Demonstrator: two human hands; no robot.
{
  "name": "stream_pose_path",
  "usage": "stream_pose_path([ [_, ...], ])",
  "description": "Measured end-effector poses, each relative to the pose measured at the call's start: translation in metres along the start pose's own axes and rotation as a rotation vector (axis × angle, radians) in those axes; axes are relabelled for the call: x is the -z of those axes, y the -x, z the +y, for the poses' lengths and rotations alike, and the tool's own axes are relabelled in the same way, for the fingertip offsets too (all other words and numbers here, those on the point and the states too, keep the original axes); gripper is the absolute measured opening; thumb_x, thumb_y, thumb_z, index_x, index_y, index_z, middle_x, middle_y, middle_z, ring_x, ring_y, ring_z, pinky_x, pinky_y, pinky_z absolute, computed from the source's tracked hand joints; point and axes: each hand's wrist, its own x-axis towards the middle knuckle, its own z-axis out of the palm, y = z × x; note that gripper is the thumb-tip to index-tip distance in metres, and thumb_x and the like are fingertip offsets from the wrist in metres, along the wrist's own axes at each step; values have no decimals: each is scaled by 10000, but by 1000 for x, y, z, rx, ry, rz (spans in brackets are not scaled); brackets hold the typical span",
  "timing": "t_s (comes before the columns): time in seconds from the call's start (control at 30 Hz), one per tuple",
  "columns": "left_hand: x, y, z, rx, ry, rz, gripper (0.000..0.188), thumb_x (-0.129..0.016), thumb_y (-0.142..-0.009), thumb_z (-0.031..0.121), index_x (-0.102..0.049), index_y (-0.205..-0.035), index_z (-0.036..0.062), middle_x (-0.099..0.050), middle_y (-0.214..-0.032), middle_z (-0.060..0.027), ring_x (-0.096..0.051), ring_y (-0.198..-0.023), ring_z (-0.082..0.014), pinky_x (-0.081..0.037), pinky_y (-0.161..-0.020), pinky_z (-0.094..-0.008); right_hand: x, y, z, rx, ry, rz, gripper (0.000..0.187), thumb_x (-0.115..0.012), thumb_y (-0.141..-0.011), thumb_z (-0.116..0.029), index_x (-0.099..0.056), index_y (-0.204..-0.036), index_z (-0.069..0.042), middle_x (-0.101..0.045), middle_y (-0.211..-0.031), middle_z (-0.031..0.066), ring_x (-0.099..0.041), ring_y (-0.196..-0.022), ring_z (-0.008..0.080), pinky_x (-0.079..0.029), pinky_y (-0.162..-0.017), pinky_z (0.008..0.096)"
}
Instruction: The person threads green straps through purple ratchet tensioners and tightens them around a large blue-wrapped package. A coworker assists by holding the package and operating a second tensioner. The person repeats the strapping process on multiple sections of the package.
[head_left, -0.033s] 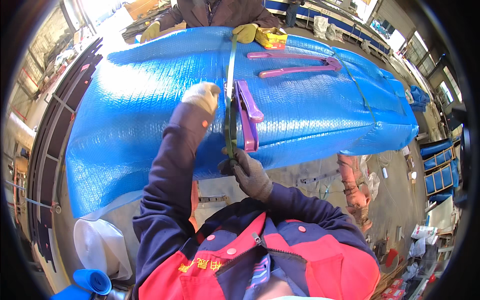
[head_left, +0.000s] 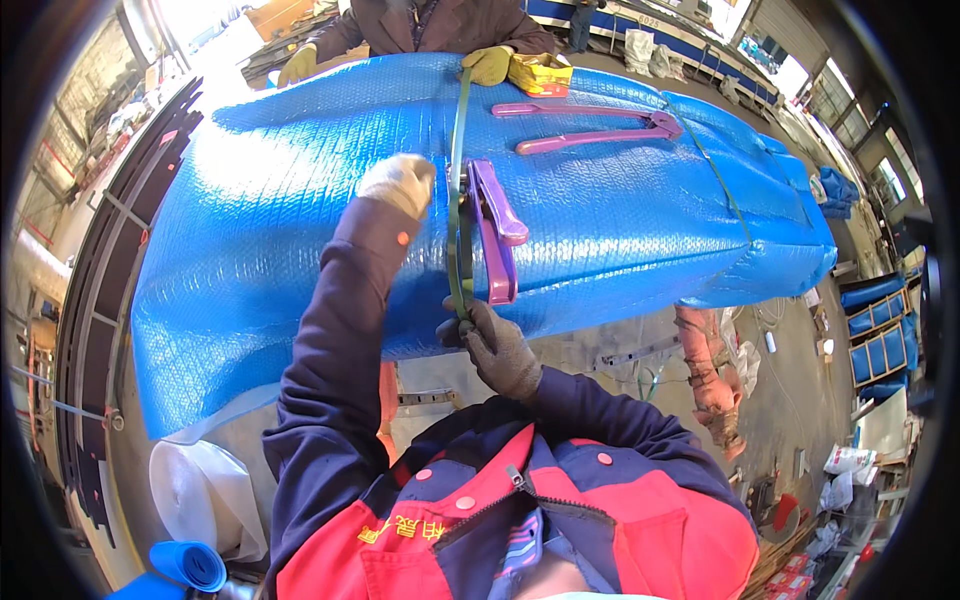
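Observation:
A large bundle wrapped in shiny blue bubble wrap (head_left: 330, 250) lies across in front of me, with a green strap (head_left: 458, 135) running over it. On the strap sits a purple strapping tensioner (head_left: 497, 235), its handles pointing toward me. My right hand (head_left: 500, 350), in a grey glove, grips the strap's lower part at the bundle's near edge. Left of the tensioner, my left hand (head_left: 397, 185), in a pale glove, is closed in a fist above the wrap; whatever it may hold is hidden. Farther off lies a purple long-handled crimper (head_left: 590, 125).
Across the bundle a co-worker's yellow-gloved hand (head_left: 488, 65) touches the strap, beside a yellow packet (head_left: 540, 73). A second strap (head_left: 722, 185) circles the bundle's right part. Rolls of white wrap (head_left: 205, 495) and blue wrap (head_left: 188, 565) stand at lower left. Orange-wrapped supports (head_left: 708, 370) show below the bundle.
My left hand has shifted slightly up and to the left. The right hand and both purple tools stay in place.

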Motion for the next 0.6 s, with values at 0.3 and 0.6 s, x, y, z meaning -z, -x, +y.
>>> stream_pose_path([
  [0.3,-61,-66,-11,72,-180,91,674,-591,-993,655,-726,-1155,15,-729,-1150,-277,-679,-1122,-460,-539,-960,-510,90,6,-58,-197,622,117,297,-759,-954,-295,-744,-1068,-21,-759,-882,155,-735,-751,234,-564,-699,369],
  [0.6,-71,-73,-34,124,296,137,438,-757,-961,405,-717,-1106,-6,-731,-916,-152,-729,-721,-275,-597,-547,-418,96,-157,-3,341,583,210,679,-817,-874,-400,-576,-1421,-77,-629,-1303,242,-591,-1210,464,-498,-1041,512],
])
